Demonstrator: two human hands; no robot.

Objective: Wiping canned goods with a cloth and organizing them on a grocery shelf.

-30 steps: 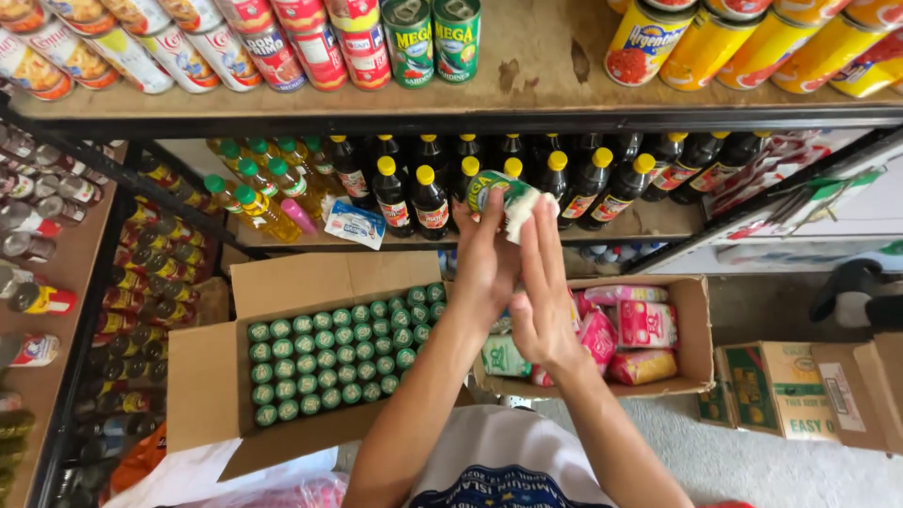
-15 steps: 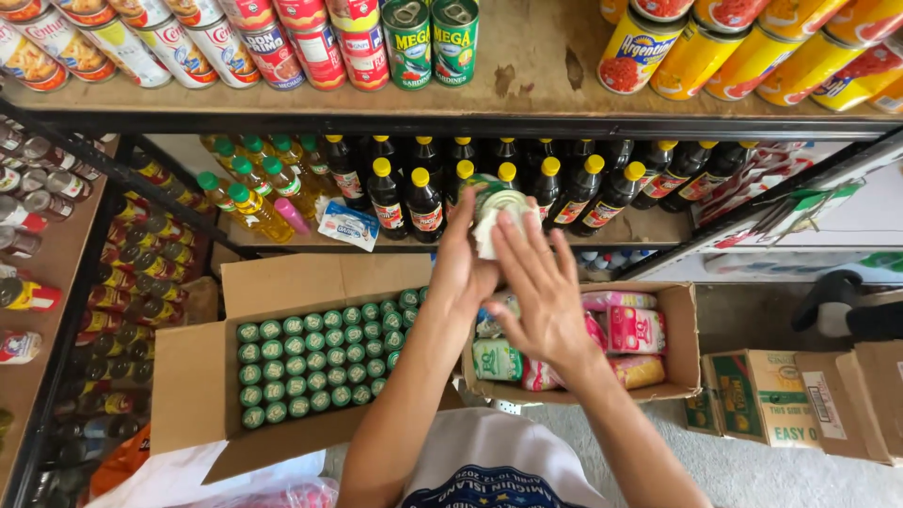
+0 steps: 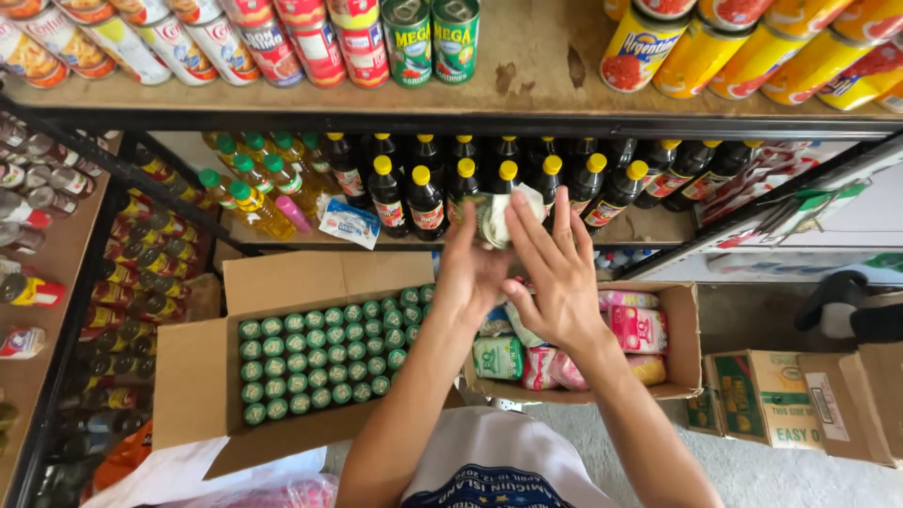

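Your left hand (image 3: 470, 268) and right hand (image 3: 555, 277) have dropped a little from a second ago, when they reached up against the row of dark yellow-capped bottles (image 3: 428, 193). The small green-and-white packet (image 3: 497, 218) has come down with them (it is still pinched between your fingertips). Your right fingers have spread wider. Your view has also drifted slightly, so the cardboard box of green-lidded jars (image 3: 324, 353) sits lower and further right.
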